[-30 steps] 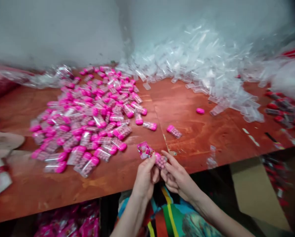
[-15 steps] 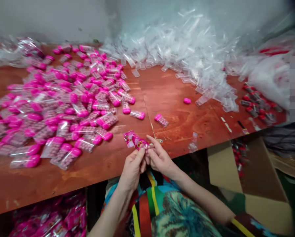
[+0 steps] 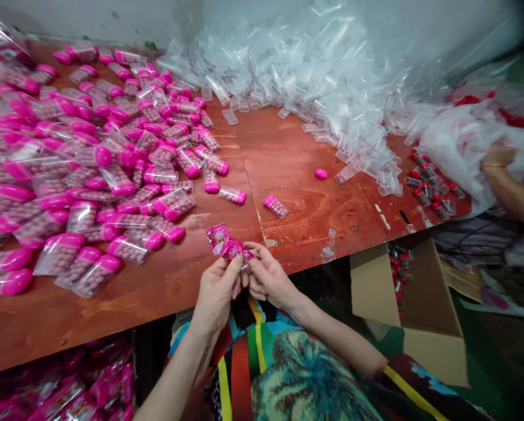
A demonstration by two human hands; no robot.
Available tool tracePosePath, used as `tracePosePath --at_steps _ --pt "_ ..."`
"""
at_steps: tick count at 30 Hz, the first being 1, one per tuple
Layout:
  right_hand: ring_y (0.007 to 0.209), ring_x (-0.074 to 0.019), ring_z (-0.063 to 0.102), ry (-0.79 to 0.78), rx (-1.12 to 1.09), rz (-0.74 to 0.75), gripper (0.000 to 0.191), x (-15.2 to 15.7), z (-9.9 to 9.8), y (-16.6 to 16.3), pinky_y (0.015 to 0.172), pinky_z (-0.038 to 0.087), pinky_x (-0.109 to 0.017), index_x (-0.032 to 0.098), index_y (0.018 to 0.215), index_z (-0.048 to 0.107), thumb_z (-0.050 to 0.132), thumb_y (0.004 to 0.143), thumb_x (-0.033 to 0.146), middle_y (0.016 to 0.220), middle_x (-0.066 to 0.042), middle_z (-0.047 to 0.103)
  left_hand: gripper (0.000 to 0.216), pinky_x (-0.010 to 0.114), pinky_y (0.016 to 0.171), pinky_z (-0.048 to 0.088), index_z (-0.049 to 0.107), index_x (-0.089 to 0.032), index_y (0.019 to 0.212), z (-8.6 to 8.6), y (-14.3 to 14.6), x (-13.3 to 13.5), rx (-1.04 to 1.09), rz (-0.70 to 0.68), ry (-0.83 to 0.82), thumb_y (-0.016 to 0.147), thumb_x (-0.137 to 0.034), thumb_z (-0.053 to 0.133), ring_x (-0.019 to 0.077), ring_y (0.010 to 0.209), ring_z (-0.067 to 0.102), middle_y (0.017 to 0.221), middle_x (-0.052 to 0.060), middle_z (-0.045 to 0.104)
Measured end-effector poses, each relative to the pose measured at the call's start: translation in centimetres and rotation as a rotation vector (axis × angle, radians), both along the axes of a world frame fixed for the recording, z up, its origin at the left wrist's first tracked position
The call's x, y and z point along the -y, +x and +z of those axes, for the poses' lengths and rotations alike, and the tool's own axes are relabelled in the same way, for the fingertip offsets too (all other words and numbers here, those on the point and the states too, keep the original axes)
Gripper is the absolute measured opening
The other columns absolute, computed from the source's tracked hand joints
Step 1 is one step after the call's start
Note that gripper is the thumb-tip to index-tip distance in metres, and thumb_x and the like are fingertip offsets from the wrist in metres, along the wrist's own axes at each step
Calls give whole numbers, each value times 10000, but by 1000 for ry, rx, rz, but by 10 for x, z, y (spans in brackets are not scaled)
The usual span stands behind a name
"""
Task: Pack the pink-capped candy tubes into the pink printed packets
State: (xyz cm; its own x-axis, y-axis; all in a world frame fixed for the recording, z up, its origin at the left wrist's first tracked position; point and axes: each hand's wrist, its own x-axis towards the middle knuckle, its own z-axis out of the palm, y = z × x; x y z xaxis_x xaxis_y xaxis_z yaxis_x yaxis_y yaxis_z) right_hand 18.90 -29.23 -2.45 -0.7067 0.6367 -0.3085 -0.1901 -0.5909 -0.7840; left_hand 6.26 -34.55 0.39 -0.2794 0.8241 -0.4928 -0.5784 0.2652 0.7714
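Both hands are together over the table's front edge, in front of my body. My left hand (image 3: pixel 215 292) is closed, its thumb and fingers pinching a shiny pink printed wrapper (image 3: pixel 225 241). My right hand (image 3: pixel 274 279) is closed on the right end of the same wrapper. The wrapper's loose end points up and left, twisted or folded in the middle. Whether something sits inside it is hidden by my fingers. Nearby on the table is a small clear bottle with a pink cap (image 3: pixel 276 206), filled with pink balls.
A large heap of pink-capped bottles (image 3: pixel 125 158) covers the table's left. Clear empty tubes (image 3: pixel 314 76) are piled at the back. A loose pink cap (image 3: pixel 321 173) and red-capped bottles (image 3: pixel 432 181) lie rightward. Below stand a cardboard box (image 3: pixel 375 286) and pink packets (image 3: pixel 64 386). Another person's hand (image 3: pixel 499 156) touches a white plastic bag.
The view has shifted, so things appear further left and higher. The pink balls seen between my fingers before are now covered. Another person's hand has become visible at the right.
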Motion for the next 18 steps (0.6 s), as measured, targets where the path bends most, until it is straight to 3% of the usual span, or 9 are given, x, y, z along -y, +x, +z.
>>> tracePosePath --at_steps 4,8,10,13,15,18 --pt "341 -56 300 148 56 -57 584 5 -5 -4 342 265 -157 245 1370 432 743 1009 583 589 151 520 590 187 451 259 649 -160 713 -7 -1 3 26 -33 -16 739 -685 917 47 399 374 473 -25 542" --pt "322 -63 276 107 37 -1 619 5 -10 -6 332 278 -171 249 1362 430 746 991 631 558 161 508 590 175 427 243 637 -161 741 -6 -5 3 71 -29 -22 733 -675 926 39 374 355 461 -36 534" --pt "321 -69 266 73 30 28 657 6 -12 -8 337 287 -181 251 1373 424 748 976 662 550 163 510 572 170 406 244 688 -163 915 -2 -5 3 65 27 -24 729 -640 944 46 365 361 488 -56 550" --pt "348 -80 319 99 71 93 639 11 -10 -13 372 291 -191 241 1410 444 715 1004 654 568 139 548 768 163 380 266 660 -201 1274 1 -9 9 15 163 -35 697 -593 981 57 351 362 529 -104 554" --pt "433 -99 446 207 102 189 551 14 -6 -16 459 370 -206 233 1443 486 650 1064 597 617 103 594 811 157 368 276 642 -219 1329 2 -18 24 -54 254 -59 686 -569 991 49 349 359 573 -105 582" --pt "669 -140 627 500 160 337 452 14 0 -19 688 499 -268 227 1481 560 612 1104 471 756 38 681 678 144 382 310 661 -264 1290 7 -44 67 -177 422 -128 733 -484 981 37 403 423 751 -73 695"
